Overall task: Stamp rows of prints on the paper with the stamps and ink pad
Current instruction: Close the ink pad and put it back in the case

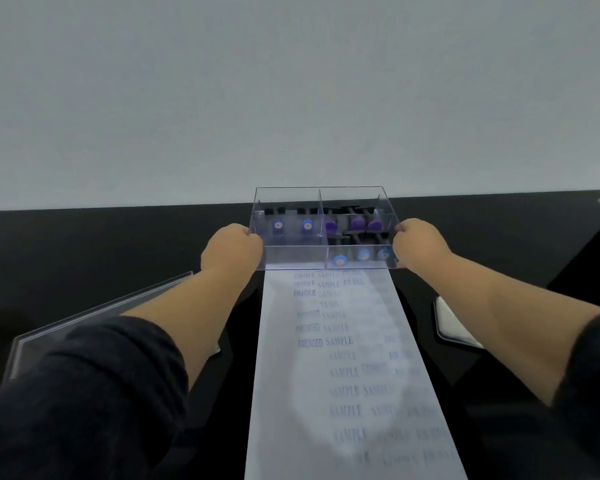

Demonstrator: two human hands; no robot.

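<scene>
A clear plastic organizer box (293, 253) stands at the far end of the long white paper (291, 393). Its compartments hold several stamps with blue (307, 225) and purple (356, 222) handles. My left hand (231, 249) grips the box's left side and my right hand (417, 244) grips its right side, fingers curled on the walls. The paper carries rows of blue prints reading SAMPLE, FRAGILE and AMENDED. No ink pad is clearly recognisable.
The table (118, 244) is black and meets a pale wall behind the box. A clear plastic lid or tray (94, 310) lies at the left under my forearm. A flat white-and-dark object (454, 327) sits to the right of the paper.
</scene>
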